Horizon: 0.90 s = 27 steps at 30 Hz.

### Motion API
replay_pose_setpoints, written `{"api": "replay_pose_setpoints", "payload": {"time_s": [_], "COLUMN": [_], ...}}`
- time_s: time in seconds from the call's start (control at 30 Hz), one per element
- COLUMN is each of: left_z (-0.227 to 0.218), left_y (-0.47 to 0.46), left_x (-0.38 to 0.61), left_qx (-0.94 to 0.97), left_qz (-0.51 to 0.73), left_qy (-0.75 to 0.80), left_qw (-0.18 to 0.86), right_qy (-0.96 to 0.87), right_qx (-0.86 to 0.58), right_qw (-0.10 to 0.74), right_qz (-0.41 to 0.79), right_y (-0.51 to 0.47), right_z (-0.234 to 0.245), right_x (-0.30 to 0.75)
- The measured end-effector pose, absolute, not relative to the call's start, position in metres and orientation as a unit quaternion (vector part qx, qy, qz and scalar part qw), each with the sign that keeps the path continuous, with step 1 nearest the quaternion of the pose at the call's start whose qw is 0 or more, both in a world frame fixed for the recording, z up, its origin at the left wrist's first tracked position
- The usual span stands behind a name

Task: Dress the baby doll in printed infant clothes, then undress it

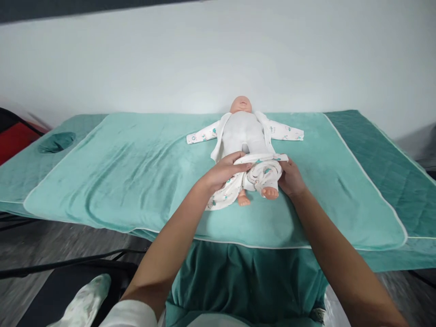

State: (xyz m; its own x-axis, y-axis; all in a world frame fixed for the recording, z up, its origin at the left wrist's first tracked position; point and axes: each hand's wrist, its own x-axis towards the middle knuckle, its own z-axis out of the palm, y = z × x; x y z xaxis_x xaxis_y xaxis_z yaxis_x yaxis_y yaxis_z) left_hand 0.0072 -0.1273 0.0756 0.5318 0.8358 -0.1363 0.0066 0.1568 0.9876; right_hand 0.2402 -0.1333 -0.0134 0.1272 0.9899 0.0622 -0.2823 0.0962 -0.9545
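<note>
A baby doll (244,129) lies on its back, head toward the wall, on the green bed. Its patterned white jacket (286,131) is spread apart at the front, with both sleeves stretched sideways. Printed baby pants (264,172) are bunched around the doll's legs, and both feet stick out below. My left hand (223,170) pinches the waistband on the left side. At the other end of the waistband, my right hand (291,177) grips the cloth beside the doll's leg; its fingertips are partly hidden.
A light green velvet cover (136,168) with wrinkles lies over the padded bed (391,159). A face hole (57,141) is at the bed's left end. Behind stands a white wall (218,54). At lower left, a patterned cloth (86,302) rests on a dark seat (44,295).
</note>
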Motion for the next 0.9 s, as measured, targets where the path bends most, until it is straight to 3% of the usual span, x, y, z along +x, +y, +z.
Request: {"api": "replay_pose_setpoints", "payload": {"time_s": [0.1,0.23,0.3,0.43,0.53,0.63,0.8,0.9], "left_z": [0.081,0.079,0.076,0.075,0.078,0.081,0.073,0.062], "left_y": [-0.132,-0.137,-0.137,-0.133,-0.13,-0.129,-0.131,-0.128], "left_x": [-0.006,-0.016,-0.013,0.005,0.014,0.009,-0.014,-0.018], "left_qx": [0.633,0.596,0.562,0.551,0.57,0.594,0.657,0.612], "left_qz": [0.269,0.305,0.351,0.407,0.44,0.421,0.282,0.323], "left_qy": [0.385,0.38,0.376,0.358,0.347,0.368,0.345,0.358], "left_qw": [0.615,0.638,0.648,0.635,0.601,0.578,0.608,0.627], "right_qy": [-0.403,-0.494,-0.58,-0.712,-0.719,-0.679,-0.54,-0.506], "right_qx": [-0.446,-0.453,-0.441,-0.466,-0.488,-0.487,-0.457,-0.426], "right_qw": [0.638,0.607,0.554,0.359,0.304,0.325,0.451,0.455], "right_qz": [0.481,0.427,0.404,0.383,0.391,0.442,0.545,0.596], "right_y": [-0.134,-0.144,-0.15,-0.153,-0.145,-0.139,-0.135,-0.134], "right_z": [-0.016,0.006,0.032,0.083,0.097,0.094,0.082,0.077], "right_x": [0.238,0.234,0.229,0.209,0.195,0.19,0.193,0.191]}}
